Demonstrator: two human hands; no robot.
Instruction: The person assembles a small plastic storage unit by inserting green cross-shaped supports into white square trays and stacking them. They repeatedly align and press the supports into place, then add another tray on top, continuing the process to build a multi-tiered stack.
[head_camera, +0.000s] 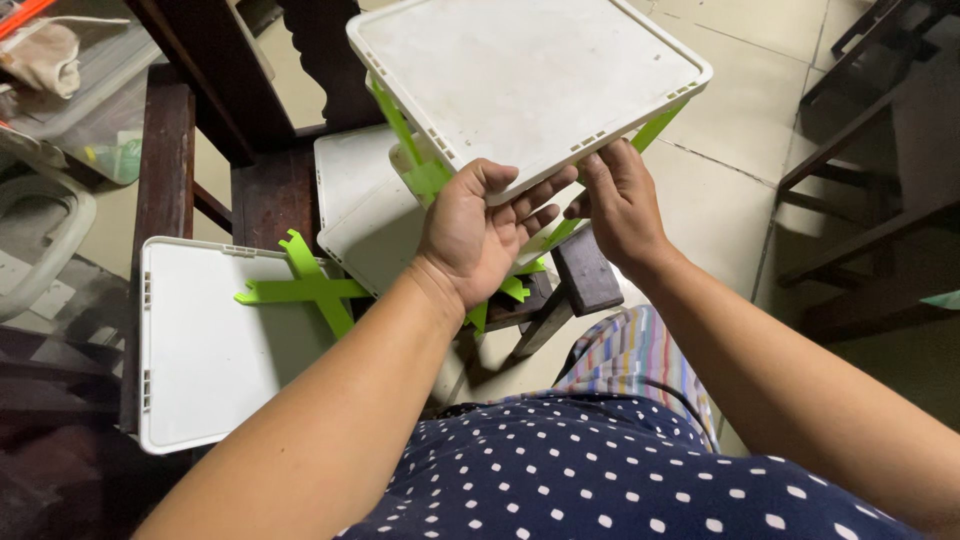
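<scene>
The fingers of the left hand (475, 235) curl around the near edge of a white plastic panel (525, 75), thumb on top near the corner at centre frame, the other fingertips pressed together under the rim. The right hand (620, 205) pinches the same edge just beside it, fingertips closed on the rim where small slots show. Both hands grip the near edge, touching or almost touching each other, so neither is clearly nearer.

The panel lies up and away from the fingers, tilted, filling the upper middle of the frame; it is roughly square, so no long axis stands out. Green plastic struts (405, 135) hang from its underside on the left, and another green piece (655, 125) shows under its right edge.

Below the held panel, at centre frame, more white panels (355, 175) rest on a dark wooden bench (270, 190). At lower left a further white panel (200, 350) lies flat, with a green cross-shaped connector (310, 290) on its upper right corner.

At the upper left edge stands a clear plastic bin (95, 110) with a beige cloth (45, 55) on it; what else is inside I cannot tell. Dark wooden furniture (870, 200) stands on the tiled floor (730, 150) at the right
</scene>
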